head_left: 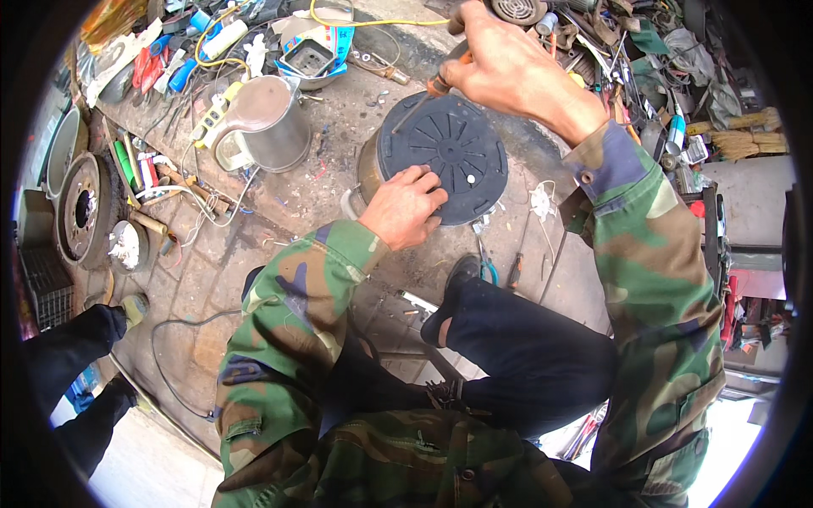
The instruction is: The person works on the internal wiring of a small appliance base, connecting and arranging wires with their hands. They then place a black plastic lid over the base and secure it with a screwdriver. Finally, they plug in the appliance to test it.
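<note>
An upturned metal kettle (367, 167) stands on the ground in front of me, its round black slotted base (474, 146) facing up. My left hand (405, 207) grips the kettle at the near left edge of the base, fingers curled onto the black plastic. Above the far right side, my right hand (508, 63) is closed round the handle of a screwdriver (438, 85) with orange on it. The screwdriver's thin shaft slants down to the left, its tip at the far left part of the base. A small white round piece (471, 179) lies on the base.
Left of the kettle stands another metal jug (275, 123) with a pale handle, beside a yellow power strip (217, 114). Blue-handled pliers (487, 267) lie by my foot. Tools and scrap crowd the far right. Another person's legs (85, 372) are at left.
</note>
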Demonstrator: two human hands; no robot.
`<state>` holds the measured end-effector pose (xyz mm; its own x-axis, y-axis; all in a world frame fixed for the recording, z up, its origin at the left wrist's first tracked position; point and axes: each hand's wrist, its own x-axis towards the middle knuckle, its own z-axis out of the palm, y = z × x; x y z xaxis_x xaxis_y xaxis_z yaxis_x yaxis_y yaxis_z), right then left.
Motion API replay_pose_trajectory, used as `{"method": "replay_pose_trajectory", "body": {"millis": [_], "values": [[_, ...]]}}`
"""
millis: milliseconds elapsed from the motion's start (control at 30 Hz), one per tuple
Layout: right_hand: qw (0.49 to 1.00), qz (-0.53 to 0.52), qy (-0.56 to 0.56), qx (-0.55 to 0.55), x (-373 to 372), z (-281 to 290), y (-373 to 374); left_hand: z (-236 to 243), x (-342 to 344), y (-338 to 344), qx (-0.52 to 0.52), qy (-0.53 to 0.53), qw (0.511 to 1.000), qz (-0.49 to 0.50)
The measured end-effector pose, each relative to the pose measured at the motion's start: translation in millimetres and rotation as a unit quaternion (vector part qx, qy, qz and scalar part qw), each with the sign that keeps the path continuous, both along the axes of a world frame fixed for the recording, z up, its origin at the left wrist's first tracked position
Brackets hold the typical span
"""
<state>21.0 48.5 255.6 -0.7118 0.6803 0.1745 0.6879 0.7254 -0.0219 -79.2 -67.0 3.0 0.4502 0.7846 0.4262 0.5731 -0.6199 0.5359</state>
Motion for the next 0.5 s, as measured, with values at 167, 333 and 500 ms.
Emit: {"method": "replay_pose_trajectory", "body": {"millis": [167,333,500], "values": [[0.992,-0.08,-0.091,0.023,-3,1,1,-1,4,2,0.007,-0.003,1.0,-0.003],[0.991,-0.019,0.003,-0.131,5,3,9,-2,-1,-1,-0.001,0.01,1.0,0.004],[0.985,-0.151,-0.074,0.03,3,-8,5,1,4,2,0.006,-0.002,1.0,-0.003]]}}
